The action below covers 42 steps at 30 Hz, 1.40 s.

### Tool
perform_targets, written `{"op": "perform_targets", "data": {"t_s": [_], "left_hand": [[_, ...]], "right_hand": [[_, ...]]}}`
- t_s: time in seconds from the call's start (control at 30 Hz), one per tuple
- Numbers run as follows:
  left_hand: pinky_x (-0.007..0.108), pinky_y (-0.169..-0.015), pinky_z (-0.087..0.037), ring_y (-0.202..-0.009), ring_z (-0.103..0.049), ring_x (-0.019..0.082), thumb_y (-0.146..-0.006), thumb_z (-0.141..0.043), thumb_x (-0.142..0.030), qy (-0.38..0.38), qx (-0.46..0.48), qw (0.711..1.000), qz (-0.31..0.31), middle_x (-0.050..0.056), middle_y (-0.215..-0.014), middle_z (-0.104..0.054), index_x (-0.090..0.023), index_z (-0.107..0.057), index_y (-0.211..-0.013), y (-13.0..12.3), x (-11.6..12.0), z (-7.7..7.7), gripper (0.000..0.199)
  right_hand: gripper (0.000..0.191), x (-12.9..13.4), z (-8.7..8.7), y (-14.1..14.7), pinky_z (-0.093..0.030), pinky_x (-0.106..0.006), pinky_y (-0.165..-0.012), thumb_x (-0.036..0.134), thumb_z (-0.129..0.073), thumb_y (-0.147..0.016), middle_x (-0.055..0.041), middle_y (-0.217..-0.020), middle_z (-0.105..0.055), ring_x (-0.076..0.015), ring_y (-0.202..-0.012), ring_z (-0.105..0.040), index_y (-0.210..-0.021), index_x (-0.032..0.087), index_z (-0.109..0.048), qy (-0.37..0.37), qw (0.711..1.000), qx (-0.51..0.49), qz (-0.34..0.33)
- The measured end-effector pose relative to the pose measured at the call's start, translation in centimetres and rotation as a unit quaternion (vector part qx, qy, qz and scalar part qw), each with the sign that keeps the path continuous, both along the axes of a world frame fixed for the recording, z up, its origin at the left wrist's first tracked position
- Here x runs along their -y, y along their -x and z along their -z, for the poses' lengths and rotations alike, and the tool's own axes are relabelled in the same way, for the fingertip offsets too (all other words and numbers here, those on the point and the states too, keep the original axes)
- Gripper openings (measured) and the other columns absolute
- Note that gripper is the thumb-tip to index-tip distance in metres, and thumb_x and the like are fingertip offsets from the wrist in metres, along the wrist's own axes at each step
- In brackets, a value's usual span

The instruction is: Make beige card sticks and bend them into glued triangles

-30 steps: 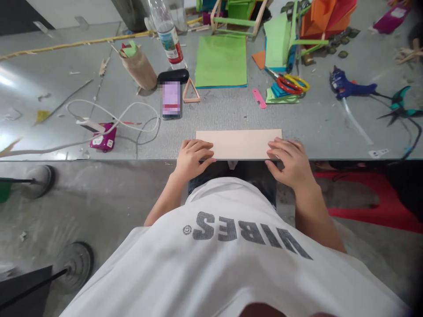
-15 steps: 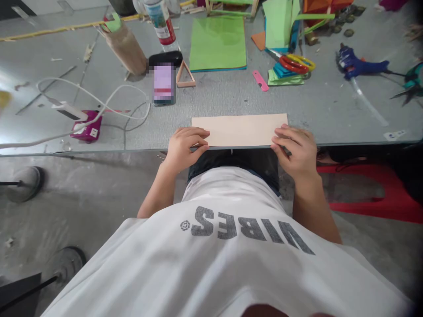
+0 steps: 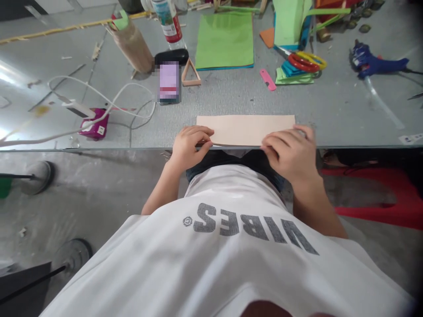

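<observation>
A long, pale peach strip of paper [image 3: 244,127] lies along the front edge of the table, its near edge slightly bowed. My left hand [image 3: 193,144] is closed on its near left corner, thumb below and fingers above. At the right part of the near edge, my right hand [image 3: 291,149] pinches the strip between thumb and fingertips, its other fingers reaching over the right end. Whether the strip has more than one layer I cannot tell.
Beyond the strip lie a phone [image 3: 169,81], a small wooden triangle [image 3: 191,82], green paper sheets [image 3: 224,42], a pink cutter [image 3: 267,80] and scissors [image 3: 302,63]. A blue glue gun [image 3: 376,65] is at right; a white cable [image 3: 114,99] loops at left.
My right hand has slid left along the near edge of the strip. My left hand keeps its grip at the left end. The whole view has shifted slightly.
</observation>
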<state>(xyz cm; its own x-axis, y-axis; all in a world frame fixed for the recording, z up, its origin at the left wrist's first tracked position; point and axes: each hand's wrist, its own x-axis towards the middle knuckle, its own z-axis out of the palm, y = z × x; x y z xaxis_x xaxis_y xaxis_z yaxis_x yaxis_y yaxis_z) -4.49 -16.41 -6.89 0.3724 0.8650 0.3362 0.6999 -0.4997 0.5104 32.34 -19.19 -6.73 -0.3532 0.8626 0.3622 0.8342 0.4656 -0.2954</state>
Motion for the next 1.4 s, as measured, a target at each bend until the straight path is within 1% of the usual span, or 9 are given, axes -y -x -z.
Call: {"op": "perform_targets", "data": {"t_s": [0.17, 0.27, 0.37, 0.53, 0.63, 0.8, 1.03, 1.23, 1.4], "left_hand": [[0.054, -0.12, -0.063, -0.139, -0.086, 0.033, -0.116, -0.063, -0.03, -0.034, -0.035, 0.998, 0.032, 0.013, -0.144, -0.093, -0.026, -0.076, -0.103, 0.3, 0.2, -0.1, 0.019], [0.054, -0.118, -0.061, -0.136, -0.085, 0.033, -0.117, -0.061, -0.023, -0.064, -0.103, 0.992, 0.046, 0.013, -0.142, -0.092, -0.025, -0.08, -0.11, -0.5, 0.5, -0.9, 0.021], [0.052, -0.11, -0.06, -0.121, -0.086, 0.032, -0.119, -0.062, -0.02, -0.107, -0.163, 0.979, 0.053, 0.011, -0.131, -0.093, -0.025, -0.083, -0.11, -2.3, 1.0, -1.4, 0.023], [0.054, -0.108, -0.056, -0.107, -0.085, 0.03, -0.121, -0.066, -0.021, -0.14, -0.199, 0.97, 0.001, 0.007, -0.114, -0.093, -0.023, -0.082, -0.1, -5.3, 2.2, -1.4, 0.027], [0.053, -0.107, -0.057, -0.105, -0.085, 0.031, -0.118, -0.075, -0.025, -0.127, -0.206, 0.97, -0.015, 0.009, -0.111, -0.091, -0.022, -0.083, -0.103, -5.8, 2.7, -1.4, 0.018], [0.048, -0.094, -0.06, -0.109, -0.081, 0.032, -0.121, -0.067, -0.022, -0.083, -0.219, 0.972, -0.023, 0.012, -0.116, -0.088, -0.022, -0.087, -0.107, -5.6, 2.5, -1.4, 0.024], [0.049, -0.096, -0.059, -0.114, -0.078, 0.032, -0.116, -0.07, -0.014, -0.009, -0.163, 0.986, -0.017, 0.011, -0.12, -0.087, -0.024, -0.087, -0.106, -5.0, 1.2, -2.0, 0.023], [0.049, -0.109, -0.062, -0.121, -0.077, 0.031, -0.109, -0.081, -0.015, 0.059, -0.054, 0.997, -0.01, 0.009, -0.123, -0.084, -0.023, -0.082, -0.098, -4.0, 0.0, -2.4, 0.014], [0.056, -0.117, -0.061, -0.127, -0.072, 0.034, -0.107, -0.081, -0.018, 0.071, -0.051, 0.995, -0.04, 0.011, -0.131, -0.081, -0.024, -0.077, -0.093, -3.2, -0.6, -2.0, 0.016]], "right_hand": [[0.038, -0.9, 0.1, 3.4, -0.053, -0.058, -0.107, 0.029, -0.054, -0.125, -0.0114, -0.126, -0.091, -0.0359, -0.12, -0.077, -0.114, 0.028, -0.091, -0.028, 0.995, 0.044, -0.087], [0.036, -1.5, 0.6, 4.3, -0.052, -0.05, -0.094, 0.022, -0.058, -0.124, -0.0102, -0.114, -0.09, -0.031, -0.109, -0.075, -0.107, 0.026, -0.089, -0.085, 0.99, 0.047, -0.099], [0.028, -1.7, 0.9, 4.4, -0.048, -0.045, -0.088, 0.019, -0.067, -0.121, -0.0088, -0.107, -0.087, -0.0283, -0.103, -0.071, -0.103, 0.024, -0.087, -0.131, 0.986, 0.038, -0.098], [0.029, -1.6, 0.9, 4.7, -0.046, -0.044, -0.087, 0.021, -0.069, -0.122, -0.0109, -0.105, -0.084, -0.0285, -0.101, -0.068, -0.099, 0.022, -0.087, -0.124, 0.989, 0.039, -0.077], [0.031, -1.7, 1.0, 4.7, -0.046, -0.044, -0.088, 0.021, -0.067, -0.122, -0.0118, -0.106, -0.084, -0.0294, -0.102, -0.068, -0.099, 0.022, -0.086, -0.109, 0.991, 0.042, -0.07], [0.032, -1.7, 1.0, 4.8, -0.046, -0.043, -0.087, 0.024, -0.065, -0.125, -0.0104, -0.106, -0.084, -0.0282, -0.1, -0.069, -0.1, 0.022, -0.086, -0.118, 0.989, 0.051, -0.067], [0.024, -1.4, -0.1, 4.4, -0.051, -0.043, -0.09, 0.021, -0.068, -0.121, -0.0104, -0.109, -0.083, -0.0297, -0.103, -0.07, -0.1, 0.022, -0.081, -0.067, 0.995, 0.028, -0.064], [0.022, -1.7, -1.1, 3.4, -0.049, -0.049, -0.096, 0.027, -0.066, -0.12, -0.0153, -0.114, -0.081, -0.0355, -0.11, -0.067, -0.104, 0.023, -0.081, 0.014, 0.999, 0.025, -0.025], [0.023, -2.0, -1.4, 2.9, -0.045, -0.05, -0.096, 0.029, -0.065, -0.12, -0.0159, -0.114, -0.08, -0.0365, -0.111, -0.067, -0.106, 0.022, -0.082, 0.045, 0.998, 0.045, 0.0]]}}
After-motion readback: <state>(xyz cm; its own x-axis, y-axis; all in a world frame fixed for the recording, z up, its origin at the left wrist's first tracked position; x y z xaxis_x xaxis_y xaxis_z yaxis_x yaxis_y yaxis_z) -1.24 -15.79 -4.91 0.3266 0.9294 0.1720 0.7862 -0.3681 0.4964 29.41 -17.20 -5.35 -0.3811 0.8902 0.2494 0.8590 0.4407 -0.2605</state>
